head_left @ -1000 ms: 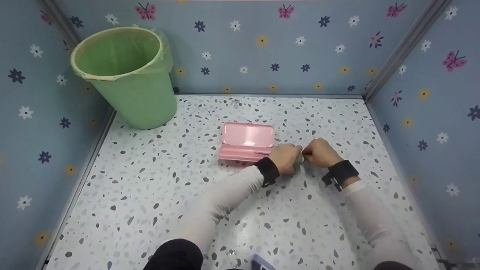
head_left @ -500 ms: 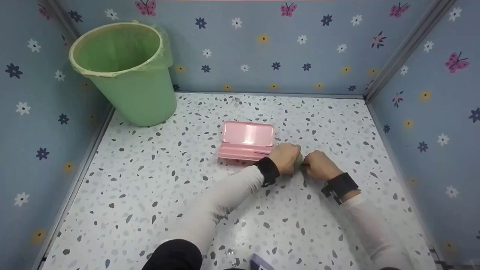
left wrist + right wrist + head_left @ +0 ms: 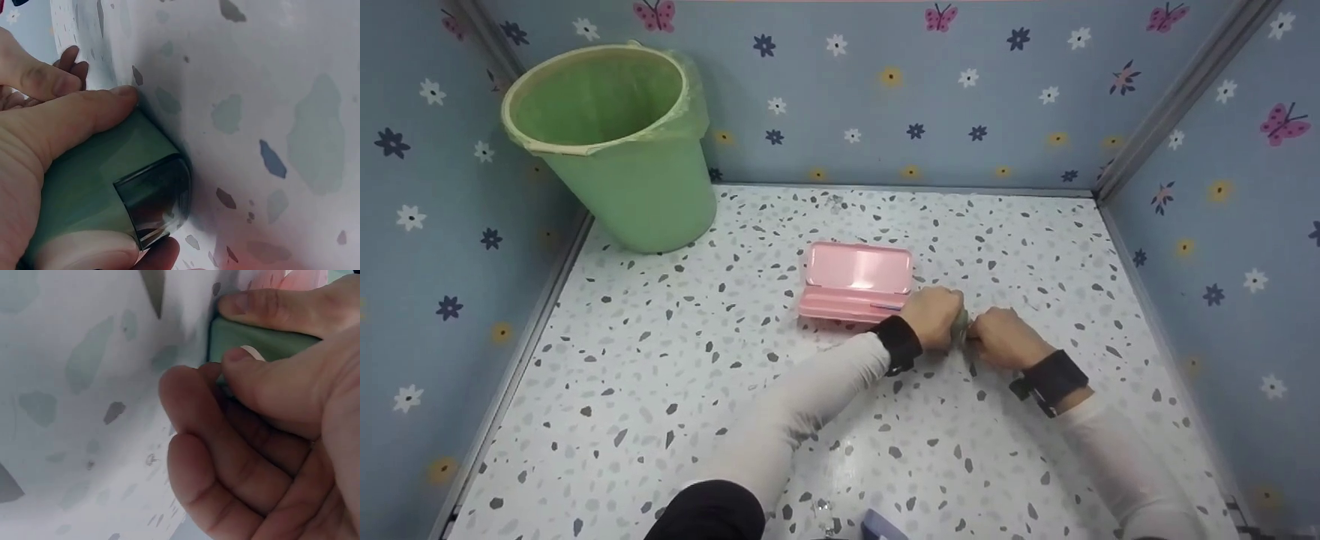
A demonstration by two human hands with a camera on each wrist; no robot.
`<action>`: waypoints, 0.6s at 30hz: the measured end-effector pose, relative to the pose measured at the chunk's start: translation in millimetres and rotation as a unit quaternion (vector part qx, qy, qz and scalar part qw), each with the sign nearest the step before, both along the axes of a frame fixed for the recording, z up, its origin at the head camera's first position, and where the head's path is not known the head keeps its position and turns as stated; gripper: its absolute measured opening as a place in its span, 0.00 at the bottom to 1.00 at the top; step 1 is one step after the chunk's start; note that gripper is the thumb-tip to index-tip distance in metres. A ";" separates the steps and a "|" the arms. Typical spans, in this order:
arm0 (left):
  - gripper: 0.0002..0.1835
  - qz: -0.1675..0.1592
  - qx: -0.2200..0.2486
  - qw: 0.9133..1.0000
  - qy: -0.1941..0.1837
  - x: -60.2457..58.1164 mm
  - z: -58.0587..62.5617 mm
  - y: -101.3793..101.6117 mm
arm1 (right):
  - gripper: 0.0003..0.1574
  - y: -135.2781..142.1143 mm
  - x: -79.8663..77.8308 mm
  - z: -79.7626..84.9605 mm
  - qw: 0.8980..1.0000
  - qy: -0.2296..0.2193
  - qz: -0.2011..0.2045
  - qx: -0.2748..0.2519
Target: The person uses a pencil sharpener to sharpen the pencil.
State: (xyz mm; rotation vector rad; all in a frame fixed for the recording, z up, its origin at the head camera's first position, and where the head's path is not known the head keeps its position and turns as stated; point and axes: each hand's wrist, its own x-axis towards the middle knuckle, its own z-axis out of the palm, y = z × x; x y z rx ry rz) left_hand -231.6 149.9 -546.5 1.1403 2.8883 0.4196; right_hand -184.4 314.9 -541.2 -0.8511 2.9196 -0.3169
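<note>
My left hand (image 3: 934, 319) grips a green pencil sharpener (image 3: 93, 174) with a dark see-through window (image 3: 157, 197) and holds it down on the speckled tabletop. In the left wrist view the thumb lies along its top. Close at the sharpener's right end is my right hand (image 3: 1003, 337), its fingers curled and the thumb pinching a small part there, mostly hidden by the fingers. Behind that thumb a cream edge shows in the right wrist view. Just left of the left hand lies an open pink pencil case (image 3: 859, 268) with a thin blue pencil (image 3: 885, 306) inside.
A tall green bin (image 3: 637, 191) lined with a bag stands at the back left. Patterned walls (image 3: 840, 90) enclose the table (image 3: 697, 420) at the back and both sides. A purple-blue item (image 3: 881, 525) lies partly in view at the front edge.
My right hand has moved down, towards me, beside the sharpener's end, its fingers still curled. The left hand keeps its grip in the same place.
</note>
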 end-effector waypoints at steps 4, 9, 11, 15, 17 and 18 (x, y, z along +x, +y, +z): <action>0.16 0.002 0.002 1.000 0.008 1.9 -0.9 1.2 | 0.10 -2.0 4.7 8.5 1.000 -0.001 0.015 0.007; 0.09 -0.007 0.011 1.000 0.010 2.3 -1.6 2.3 | 0.13 -3.2 8.4 24.8 0.999 -0.008 0.027 0.035; 0.08 -0.009 0.016 1.000 0.008 2.2 -1.9 2.5 | 0.16 -3.9 9.5 31.6 0.999 0.001 0.032 0.043; 0.07 -0.007 0.024 1.000 0.003 0.7 -2.5 2.2 | 0.19 -6.8 9.5 42.9 0.998 0.028 0.038 0.045; 0.08 -0.007 0.024 1.000 -0.001 0.1 -2.9 1.3 | 0.19 -8.8 8.6 46.7 0.997 0.035 0.041 0.046; 0.08 -0.007 0.022 1.000 -0.004 -0.3 -3.2 0.9 | 0.19 -9.7 8.2 48.0 0.997 0.035 0.040 0.047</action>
